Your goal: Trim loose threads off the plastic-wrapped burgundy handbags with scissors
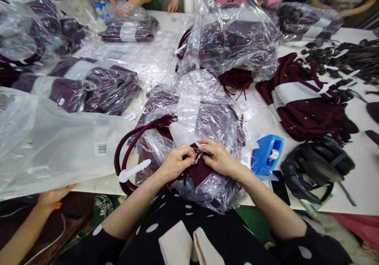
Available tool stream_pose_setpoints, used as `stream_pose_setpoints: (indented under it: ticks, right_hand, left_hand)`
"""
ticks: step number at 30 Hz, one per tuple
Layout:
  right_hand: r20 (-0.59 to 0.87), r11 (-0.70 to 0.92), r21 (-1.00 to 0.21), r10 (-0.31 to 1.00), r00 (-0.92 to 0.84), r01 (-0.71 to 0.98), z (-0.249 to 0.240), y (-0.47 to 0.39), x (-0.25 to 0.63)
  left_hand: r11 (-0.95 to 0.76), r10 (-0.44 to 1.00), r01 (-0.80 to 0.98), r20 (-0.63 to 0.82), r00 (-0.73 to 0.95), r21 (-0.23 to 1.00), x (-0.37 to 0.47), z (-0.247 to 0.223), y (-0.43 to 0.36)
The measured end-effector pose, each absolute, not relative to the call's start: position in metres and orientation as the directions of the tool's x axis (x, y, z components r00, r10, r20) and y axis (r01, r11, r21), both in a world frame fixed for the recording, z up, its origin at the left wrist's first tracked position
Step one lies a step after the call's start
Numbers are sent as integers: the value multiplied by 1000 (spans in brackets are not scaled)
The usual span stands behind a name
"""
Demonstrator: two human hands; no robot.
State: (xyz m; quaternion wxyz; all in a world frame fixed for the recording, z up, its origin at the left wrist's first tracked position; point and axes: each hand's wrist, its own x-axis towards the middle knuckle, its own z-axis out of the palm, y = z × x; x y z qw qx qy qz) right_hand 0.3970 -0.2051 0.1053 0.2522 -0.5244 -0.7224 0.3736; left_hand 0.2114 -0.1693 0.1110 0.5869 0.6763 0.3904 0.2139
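In front of me lies a maroon bag [201, 176] on crinkled clear plastic [217, 117]. My left hand [179, 160] pinches something small and dark at the bag's upper part. My right hand [217, 158] closes on the same spot from the other side, thumb and forefinger together. Just what lies between the fingertips is too small to make out. Left of my hands, maroon handles [118, 154] loop out over the table, with a white tie strip [134, 171] around them. White paper [180, 134] sticks up just behind my fingers.
At right are a blue tape dispenser [265, 156], a phone [280, 188], black headphones [316, 170] and stacked maroon pieces [304, 99]. Plastic-wrapped maroon bundles [237, 36] stand farther back. A co-worker's hand [55, 196] is under a large translucent bag [65, 142] at left. Other people work opposite.
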Motion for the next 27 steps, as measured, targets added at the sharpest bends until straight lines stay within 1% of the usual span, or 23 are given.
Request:
stream_pose_setpoints:
  ticks: [4, 8, 11, 15, 20, 23, 25, 27]
  right_hand:
    - [-10, 184, -821, 942, -336, 540, 104, -205, 403]
    - [-87, 112, -850, 934, -346, 514, 116, -214, 407]
    - [-131, 82, -844, 927, -352, 530, 125, -222, 406]
    - [-171, 26, -815, 944, -283, 579, 128, -223, 401]
    - [-205, -45, -856, 944, -258, 516, 126, -219, 392]
    - [-220, -66, -877, 935, -277, 476, 126, -218, 390]
    - [-225, -68, -877, 933, -282, 475, 128, -218, 391]
    - [-214, -56, -870, 938, -271, 490, 130, -217, 392]
  left_hand:
    - [25, 820, 273, -177, 545, 962, 207, 108, -170]
    - [-11, 822, 289, -156, 548, 957, 208, 111, -169]
    - [-35, 839, 280, -125, 530, 959, 210, 112, -170]
    - [-70, 865, 271, -77, 496, 960, 210, 115, -173]
    - [-81, 886, 300, -69, 459, 951, 209, 121, -175]
    - [-52, 885, 351, -120, 451, 935, 208, 126, -177]
    - [-6, 882, 400, -184, 433, 916, 209, 128, -179]
    - [59, 874, 404, -243, 422, 913, 211, 130, -181]
